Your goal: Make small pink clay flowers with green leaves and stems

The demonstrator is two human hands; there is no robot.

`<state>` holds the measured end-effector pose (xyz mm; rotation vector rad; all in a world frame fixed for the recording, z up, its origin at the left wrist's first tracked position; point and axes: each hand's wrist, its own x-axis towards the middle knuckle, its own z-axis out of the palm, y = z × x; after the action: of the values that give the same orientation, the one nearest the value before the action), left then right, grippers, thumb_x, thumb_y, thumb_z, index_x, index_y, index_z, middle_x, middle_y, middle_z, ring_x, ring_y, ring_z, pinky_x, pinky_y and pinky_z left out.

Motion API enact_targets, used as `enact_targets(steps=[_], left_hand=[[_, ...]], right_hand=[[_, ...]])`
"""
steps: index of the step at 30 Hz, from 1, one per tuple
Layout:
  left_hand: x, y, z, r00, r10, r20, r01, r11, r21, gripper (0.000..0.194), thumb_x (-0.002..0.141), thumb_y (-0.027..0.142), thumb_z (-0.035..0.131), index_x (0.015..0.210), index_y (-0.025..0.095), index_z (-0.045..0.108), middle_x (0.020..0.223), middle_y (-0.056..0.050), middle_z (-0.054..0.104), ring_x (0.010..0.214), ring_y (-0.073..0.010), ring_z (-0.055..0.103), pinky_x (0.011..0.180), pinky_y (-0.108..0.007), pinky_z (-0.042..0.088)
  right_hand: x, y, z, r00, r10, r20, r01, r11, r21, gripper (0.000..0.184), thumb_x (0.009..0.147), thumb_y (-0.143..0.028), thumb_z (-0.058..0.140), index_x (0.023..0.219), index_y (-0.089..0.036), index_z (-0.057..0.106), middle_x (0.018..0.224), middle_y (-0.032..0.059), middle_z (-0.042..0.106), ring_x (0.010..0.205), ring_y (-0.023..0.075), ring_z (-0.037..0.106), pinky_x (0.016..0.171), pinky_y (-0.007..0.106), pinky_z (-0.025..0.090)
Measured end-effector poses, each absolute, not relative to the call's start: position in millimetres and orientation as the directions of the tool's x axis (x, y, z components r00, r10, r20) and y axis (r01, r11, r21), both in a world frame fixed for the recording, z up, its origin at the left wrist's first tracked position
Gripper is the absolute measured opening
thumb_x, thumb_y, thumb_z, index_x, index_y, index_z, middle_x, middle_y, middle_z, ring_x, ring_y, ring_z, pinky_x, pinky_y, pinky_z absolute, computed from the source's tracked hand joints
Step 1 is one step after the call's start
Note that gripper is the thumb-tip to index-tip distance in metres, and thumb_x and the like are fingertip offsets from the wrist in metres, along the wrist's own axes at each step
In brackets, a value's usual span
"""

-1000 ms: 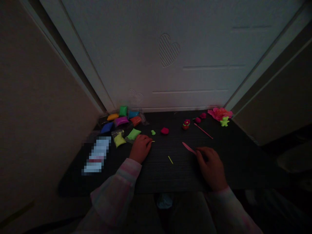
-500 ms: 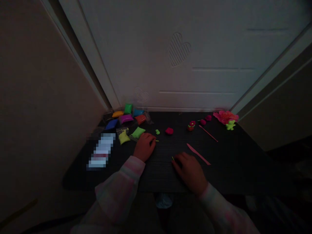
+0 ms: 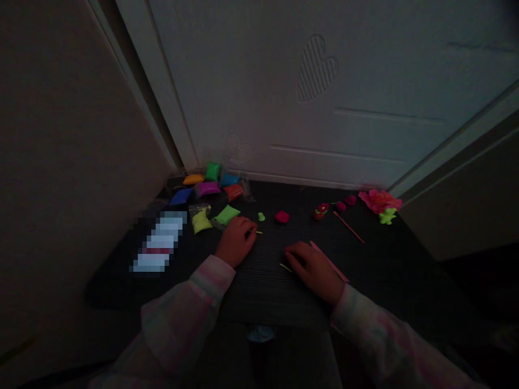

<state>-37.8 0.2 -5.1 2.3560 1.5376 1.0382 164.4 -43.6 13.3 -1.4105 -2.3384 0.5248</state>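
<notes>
My left hand (image 3: 238, 239) is closed in a pinch, its fingertips on a thin yellow-green clay strip (image 3: 259, 232) whose end sticks out to the right. Another short, thin clay strip (image 3: 285, 267) lies on the dark table just below my right hand's fingers. My right hand (image 3: 314, 270) rests over the table with thumb and index finger apart and nothing visible between them. Beside it, partly covered by the hand, lies a pink clay knife (image 3: 330, 262). A small green clay lump (image 3: 261, 217) and a crimson clay lump (image 3: 282, 216) sit beyond the hands.
Several bags of coloured clay (image 3: 208, 188) lie at the back left, near a pixelated bright rectangle (image 3: 160, 243). A small potted clay flower (image 3: 321, 211), a pink stick tool (image 3: 348, 227), and a pink flower (image 3: 380, 200) with a yellow-green figure (image 3: 387, 216) are at the right.
The thin strip at my right fingertips now lies on the table, and those fingers have moved slightly up from it. The left hand keeps its pinch. The view has shifted.
</notes>
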Motion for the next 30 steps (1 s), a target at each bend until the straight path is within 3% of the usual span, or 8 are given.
enact_targets(steps=[4,6,9,18,21,26,30], left_hand=[[-36.9,1.3,-5.1,0.217,0.851,0.478,0.749,-0.459,0.478,0.014,0.078,0.016,0.046,0.079,0.014,0.06,0.08,-0.007,0.059,0.082,-0.0185,0.052,0.075,-0.035,0.046],[-36.4,1.8,-4.9,0.21,0.851,0.482,0.752,-0.456,0.477,0.014,0.078,0.016,0.046,0.079,0.014,0.06,0.08,-0.007,0.059,0.081,-0.0183,0.052,0.074,-0.035,0.046],[-35.6,1.9,-4.6,0.211,0.853,0.478,0.756,-0.452,0.473,0.013,0.078,0.016,0.047,0.079,0.014,0.06,0.08,-0.006,0.059,0.081,-0.0179,0.052,0.074,-0.035,0.046],[-34.6,3.1,-3.6,0.219,0.857,0.466,0.766,-0.447,0.463,0.012,0.078,0.016,0.047,0.079,0.016,0.059,0.079,-0.004,0.058,0.08,-0.0165,0.052,0.073,-0.032,0.045],[-34.6,2.7,-3.1,0.21,0.86,0.465,0.77,-0.438,0.463,0.012,0.078,0.017,0.047,0.079,0.016,0.059,0.08,-0.004,0.058,0.081,-0.0164,0.053,0.073,-0.032,0.045],[-34.5,1.7,-2.5,0.193,0.879,0.436,0.773,-0.41,0.484,0.012,0.078,0.018,0.047,0.08,0.017,0.059,0.08,-0.004,0.058,0.081,-0.0169,0.053,0.073,-0.034,0.046],[-34.8,2.3,-2.9,0.198,0.876,0.441,0.78,-0.413,0.47,0.012,0.078,0.018,0.047,0.08,0.017,0.059,0.08,-0.004,0.058,0.081,-0.017,0.053,0.073,-0.034,0.046]], right_hand=[[180.1,-47.3,12.2,-0.595,0.781,0.192,0.716,0.623,-0.315,0.034,0.085,-0.029,0.04,0.115,-0.018,0.051,0.109,0.0111,0.057,0.098,0.0201,0.052,0.086,0.042,0.04],[186.4,-51.4,12.4,-0.668,0.724,0.169,0.696,0.689,-0.2,0.041,0.083,-0.035,0.044,0.122,-0.024,0.046,0.12,0.0121,0.051,0.105,0.0244,0.048,0.089,0.051,0.035],[192.1,-55.9,12.1,-0.721,0.682,0.126,0.67,0.732,-0.126,0.045,0.08,-0.041,0.046,0.124,-0.032,0.042,0.131,0.0102,0.042,0.113,0.027,0.043,0.092,0.055,0.028],[196.2,-54.1,6.7,-0.679,0.732,0.059,0.724,0.681,-0.113,0.049,0.081,-0.046,0.043,0.127,-0.03,0.039,0.138,0.0125,0.031,0.124,0.0281,0.031,0.096,0.052,0.024],[196.8,-55.3,7.0,-0.729,0.684,0.037,0.675,0.726,-0.128,0.048,0.081,-0.049,0.041,0.127,-0.035,0.037,0.139,0.01,0.03,0.125,0.0269,0.03,0.097,0.053,0.021],[196.1,-56.2,6.5,-0.685,0.725,0.067,0.715,0.687,-0.127,0.051,0.08,-0.048,0.042,0.127,-0.03,0.038,0.138,0.0125,0.032,0.124,0.0275,0.031,0.097,0.052,0.022],[194.8,-56.7,8.1,-0.728,0.683,0.068,0.669,0.728,-0.15,0.049,0.079,-0.047,0.045,0.126,-0.034,0.039,0.138,0.0105,0.033,0.123,0.0277,0.033,0.097,0.054,0.021]])
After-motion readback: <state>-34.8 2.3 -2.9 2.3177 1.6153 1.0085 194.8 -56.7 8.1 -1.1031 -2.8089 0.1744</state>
